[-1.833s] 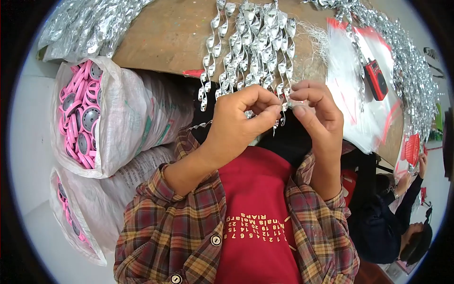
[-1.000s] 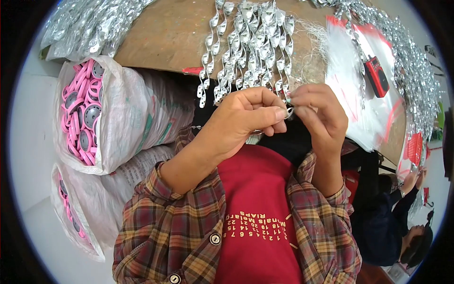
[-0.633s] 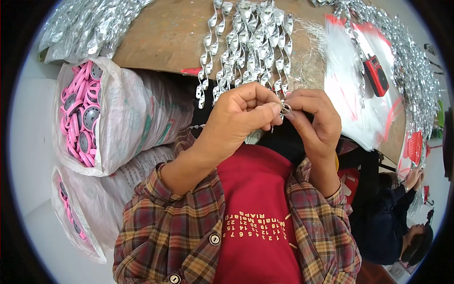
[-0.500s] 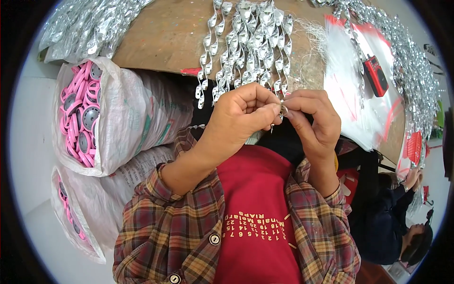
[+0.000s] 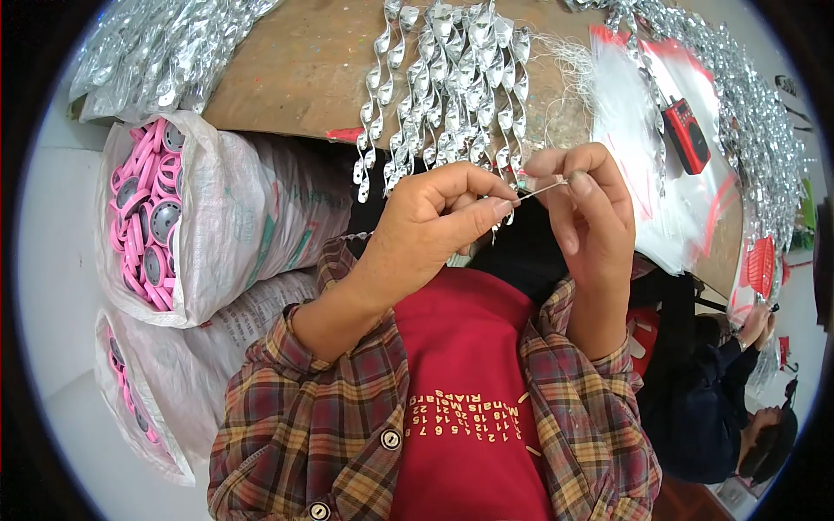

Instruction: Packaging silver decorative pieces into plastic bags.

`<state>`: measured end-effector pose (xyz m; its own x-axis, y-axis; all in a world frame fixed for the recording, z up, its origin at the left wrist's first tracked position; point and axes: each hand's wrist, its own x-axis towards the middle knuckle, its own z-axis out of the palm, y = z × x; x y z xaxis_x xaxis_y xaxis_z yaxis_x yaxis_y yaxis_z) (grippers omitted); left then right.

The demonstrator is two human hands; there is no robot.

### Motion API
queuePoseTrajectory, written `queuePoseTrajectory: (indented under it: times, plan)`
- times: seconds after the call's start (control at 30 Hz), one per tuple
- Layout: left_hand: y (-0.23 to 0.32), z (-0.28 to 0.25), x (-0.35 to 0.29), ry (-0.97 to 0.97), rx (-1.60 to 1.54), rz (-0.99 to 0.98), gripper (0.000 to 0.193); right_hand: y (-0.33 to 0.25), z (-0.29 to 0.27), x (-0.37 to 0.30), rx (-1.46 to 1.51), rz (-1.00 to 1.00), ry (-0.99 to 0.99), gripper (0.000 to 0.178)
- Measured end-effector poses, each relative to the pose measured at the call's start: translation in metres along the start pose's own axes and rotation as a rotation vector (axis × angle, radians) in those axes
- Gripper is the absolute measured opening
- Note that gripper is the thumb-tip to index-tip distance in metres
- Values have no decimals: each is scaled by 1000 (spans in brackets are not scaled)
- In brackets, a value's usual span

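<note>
A short length of pale thin string (image 5: 540, 189) is stretched between my two hands above my lap. My left hand (image 5: 430, 213) pinches one end between thumb and forefinger, the other fingers curled in. The thumb and forefinger of my right hand (image 5: 595, 213) hold the other end, slightly higher. A bit of shiny silver strip shows below the left fingertips; whether it is tied to the string, I cannot tell. Just beyond my hands, twisted silver foil strips (image 5: 465, 78) hang over the near edge of the brown table (image 5: 295, 69).
On the left stand white woven sacks (image 5: 278, 200) with pink-rimmed grey wheels (image 5: 152, 217). Loose white strings (image 5: 569, 78), clear plastic bags (image 5: 625, 148) and a red-black radio (image 5: 686, 135) lie on the table's right. More silver strips are heaped at both sides. Another person (image 5: 712, 408) works at far right.
My right hand has drawn away to the right and slightly up from my left, and the string between them now shows taut. My left hand has barely moved.
</note>
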<state>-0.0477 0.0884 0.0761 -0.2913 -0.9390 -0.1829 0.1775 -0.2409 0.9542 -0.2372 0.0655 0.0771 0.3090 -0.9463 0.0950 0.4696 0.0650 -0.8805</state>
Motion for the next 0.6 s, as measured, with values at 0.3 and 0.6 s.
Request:
queuePoseTrajectory:
  times: [0.3,0.6]
  plan:
    - [-2,-17,2,-131,-351,-117,12,30,-11,5,-228,28,66,8]
    - [-6,-23,-6,-212,-62,27,26,-27,-4,25,-252,-289,-37,9]
